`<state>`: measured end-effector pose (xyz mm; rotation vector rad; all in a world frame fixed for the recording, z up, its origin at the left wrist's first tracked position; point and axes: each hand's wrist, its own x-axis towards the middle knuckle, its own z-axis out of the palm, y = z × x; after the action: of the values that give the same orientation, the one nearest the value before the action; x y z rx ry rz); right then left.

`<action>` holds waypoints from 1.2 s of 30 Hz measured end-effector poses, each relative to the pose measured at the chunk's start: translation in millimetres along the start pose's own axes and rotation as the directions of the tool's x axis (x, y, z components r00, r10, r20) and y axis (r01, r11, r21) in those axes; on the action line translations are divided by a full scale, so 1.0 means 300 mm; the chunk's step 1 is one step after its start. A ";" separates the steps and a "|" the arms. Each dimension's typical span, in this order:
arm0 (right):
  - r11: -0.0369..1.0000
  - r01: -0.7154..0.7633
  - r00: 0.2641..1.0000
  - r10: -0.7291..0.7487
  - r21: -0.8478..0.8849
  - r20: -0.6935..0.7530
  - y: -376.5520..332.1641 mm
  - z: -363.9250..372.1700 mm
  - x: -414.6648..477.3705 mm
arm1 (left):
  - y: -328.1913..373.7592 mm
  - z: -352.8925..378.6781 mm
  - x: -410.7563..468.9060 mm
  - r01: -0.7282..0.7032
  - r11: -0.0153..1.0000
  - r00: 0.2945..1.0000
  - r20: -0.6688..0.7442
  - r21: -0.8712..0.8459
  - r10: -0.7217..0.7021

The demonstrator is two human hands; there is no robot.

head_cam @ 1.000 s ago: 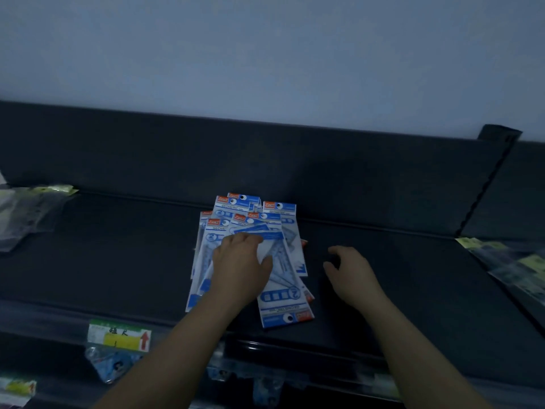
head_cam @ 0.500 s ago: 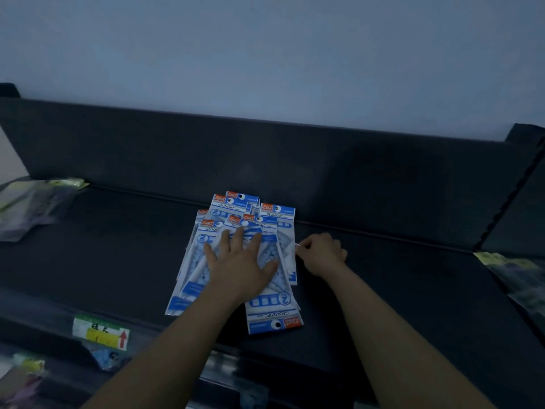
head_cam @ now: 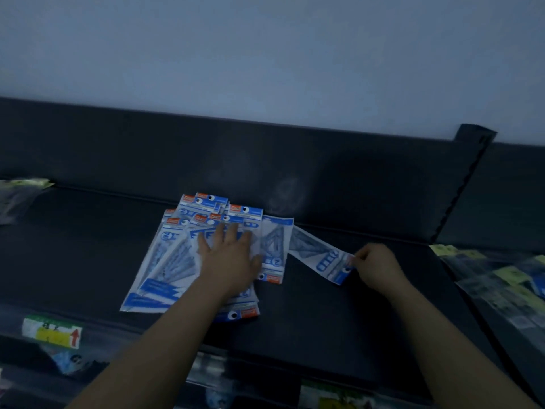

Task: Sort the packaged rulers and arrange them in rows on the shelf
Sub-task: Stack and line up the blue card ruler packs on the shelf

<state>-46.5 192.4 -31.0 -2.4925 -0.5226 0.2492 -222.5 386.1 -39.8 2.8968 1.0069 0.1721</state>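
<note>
A loose pile of blue-and-white ruler packs (head_cam: 174, 255) lies on the dark shelf (head_cam: 309, 320), fanned out near the back wall. My left hand (head_cam: 230, 261) presses flat on top of the pile, fingers spread. To the right, one ruler pack (head_cam: 321, 255) lies slanted on the shelf, drawn out from the pile, its far end still next to the pile's right edge. My right hand (head_cam: 374, 265) pinches the near, header end of that pack between thumb and fingers.
Clear packs with yellow-green labels (head_cam: 501, 278) lie on the shelf at the right, and another clear pack (head_cam: 17, 196) at the far left. A price tag with a red arrow (head_cam: 53, 335) sits on the front rail. A black upright (head_cam: 460, 184) divides the back panels.
My right hand took hold of one pack at the pile's right edge and pulled it out to the right. My left hand stayed flat on the pile.
</note>
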 end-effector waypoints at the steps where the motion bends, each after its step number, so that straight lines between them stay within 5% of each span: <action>1: 1.000 0.018 1.000 -0.018 0.010 -0.001 0.008 -0.011 -0.008 | 0.042 0.002 0.002 -0.065 0.998 0.998 -0.006 -0.010 0.065; 5: 0.998 0.052 0.999 -0.052 0.042 0.001 0.028 -0.013 -0.012 | 0.160 0.016 0.012 -0.184 0.983 0.981 0.065 -0.011 0.185; 13: 0.971 0.238 0.970 -0.238 0.015 0.041 -0.032 0.081 0.011 | 0.067 0.017 0.029 -0.002 0.993 0.994 0.111 0.121 -0.011; 22: 0.927 0.374 0.921 -0.371 -0.011 0.119 -0.245 0.241 -0.023 | -0.104 -0.032 -0.008 0.113 0.994 0.993 0.037 -0.007 -0.113; 30: 0.925 0.377 0.926 -0.377 -0.050 -0.002 -0.183 0.129 -0.117 | 0.033 -0.062 -0.009 -0.137 0.981 0.982 -0.150 -0.139 0.116; 36: 0.915 0.363 0.908 -0.390 -0.177 -0.156 -0.031 -0.040 -0.229 | 0.266 -0.065 -0.025 -0.375 0.849 0.922 -0.250 -0.372 0.297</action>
<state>-108.2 164.9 -11.6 -2.4534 -0.9546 -0.1818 -181.9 319.6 -12.8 2.6585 0.3919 0.6044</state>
